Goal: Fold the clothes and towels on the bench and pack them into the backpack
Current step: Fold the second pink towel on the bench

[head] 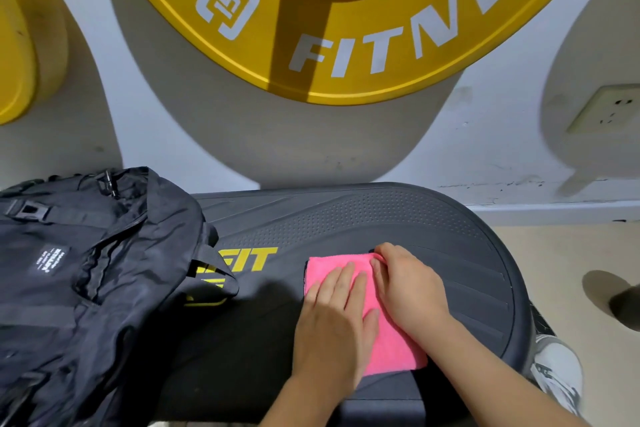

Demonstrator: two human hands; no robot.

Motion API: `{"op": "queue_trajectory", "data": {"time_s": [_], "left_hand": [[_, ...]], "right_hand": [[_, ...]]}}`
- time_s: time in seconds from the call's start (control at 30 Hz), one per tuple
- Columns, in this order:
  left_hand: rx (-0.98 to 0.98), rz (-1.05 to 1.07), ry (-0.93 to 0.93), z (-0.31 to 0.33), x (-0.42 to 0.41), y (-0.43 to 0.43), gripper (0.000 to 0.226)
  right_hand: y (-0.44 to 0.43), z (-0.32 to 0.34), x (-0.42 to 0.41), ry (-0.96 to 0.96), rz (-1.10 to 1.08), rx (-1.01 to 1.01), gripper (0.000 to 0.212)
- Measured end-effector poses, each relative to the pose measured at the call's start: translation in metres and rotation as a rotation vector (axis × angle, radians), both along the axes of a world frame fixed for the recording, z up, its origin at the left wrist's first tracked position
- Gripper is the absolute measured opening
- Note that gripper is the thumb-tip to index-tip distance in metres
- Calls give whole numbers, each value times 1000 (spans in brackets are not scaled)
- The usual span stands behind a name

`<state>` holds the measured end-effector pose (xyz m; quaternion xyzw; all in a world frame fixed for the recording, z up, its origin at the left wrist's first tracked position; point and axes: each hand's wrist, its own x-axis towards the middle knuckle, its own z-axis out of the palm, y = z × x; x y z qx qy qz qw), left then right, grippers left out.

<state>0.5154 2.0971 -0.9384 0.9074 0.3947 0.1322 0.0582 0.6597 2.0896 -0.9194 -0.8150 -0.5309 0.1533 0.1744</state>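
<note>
— Left hand [332,315] sits nearest. What is it doing?
— Lying flat on the towel [394,347], fingers straight and close together, pressing its near left part.
— And the right hand [408,291]?
— Just beside it, on the towel's right side. Its fingers curl over the far right corner and seem to pinch it.
— Where is the towel?
— Pink, folded into a small rectangle, on the bench [381,218], right of centre, under both hands.
— What's in the backpack [86,270]?
— I cannot tell; its inside is hidden. It's black and slumped on the bench's left end, well apart from the towel.
— Any writing?
— The backpack's label [52,258] has white print too small to read. Yellow "FIT" [256,258] shows on the bench beside a backpack strap. The yellow disc [346,45] on the wall reads "FITNE", cut off at the frame edge, next to a white logo.
</note>
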Motion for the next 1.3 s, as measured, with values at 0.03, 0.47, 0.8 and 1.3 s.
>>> {"op": "queue_trajectory", "data": {"time_s": [0.03,0.47,0.8,1.3], "left_hand": [[21,2,49,-3,-1,-2,55],[-59,-82,57,-6,-13,5,61],[-48,-275,-196,5,-70,-8,20],[36,-221,76,15,-50,-10,54]], "right_hand": [[0,3,-1,42,-29,16,25],[-51,-12,-20,-59,271,-2,76],[-47,-3,-12,-100,357,-168,97],[-79,11,-15,-288,563,-134,80]]}}
